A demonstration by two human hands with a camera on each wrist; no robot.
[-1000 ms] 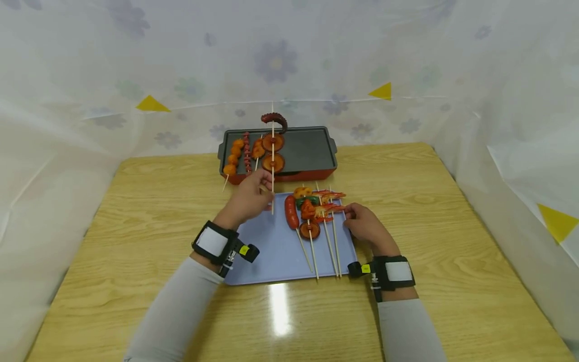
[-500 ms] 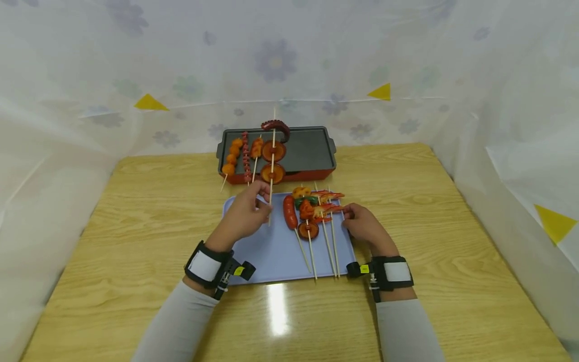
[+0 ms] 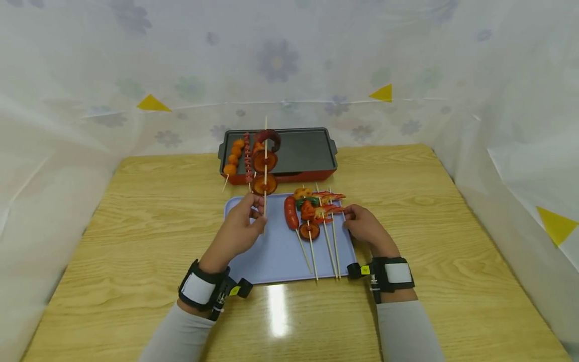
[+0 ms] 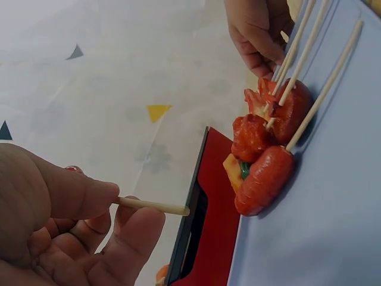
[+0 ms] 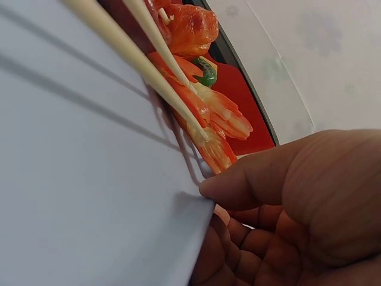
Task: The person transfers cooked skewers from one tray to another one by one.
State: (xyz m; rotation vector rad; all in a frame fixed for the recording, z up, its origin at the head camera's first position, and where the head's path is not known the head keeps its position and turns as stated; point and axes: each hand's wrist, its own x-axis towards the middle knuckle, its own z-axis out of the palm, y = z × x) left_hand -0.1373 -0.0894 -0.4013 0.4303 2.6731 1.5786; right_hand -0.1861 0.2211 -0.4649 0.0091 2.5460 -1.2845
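Note:
My left hand (image 3: 240,225) pinches the bare stick of a food skewer (image 3: 265,160) between thumb and fingers. It carries a dark red octopus tentacle above two round brown mushroom slices, tip pointing away, and overlaps the grill pan in the head view. The stick's end (image 4: 156,206) pokes out past my thumb in the left wrist view. At the right edge of the lavender tray (image 3: 271,266), my right hand (image 3: 367,227) grips the rim, thumb on top and fingers underneath. Beside that thumb lie shrimp skewers (image 5: 217,128). A sausage skewer (image 3: 291,213) and a mixed skewer (image 3: 309,231) also rest on the tray.
Behind the tray stands a black grill pan (image 3: 307,151) with a red base. On its left side lie an orange ball skewer (image 3: 233,158), a thin red skewer (image 3: 248,158) and another skewer partly hidden by the held one. A pale flowered curtain (image 3: 276,60) encloses the wooden table (image 3: 434,211).
My left hand has drawn back toward me and slightly left, lowering the tentacle-and-mushroom skewer in the head view. My right hand stays at the tray's rim.

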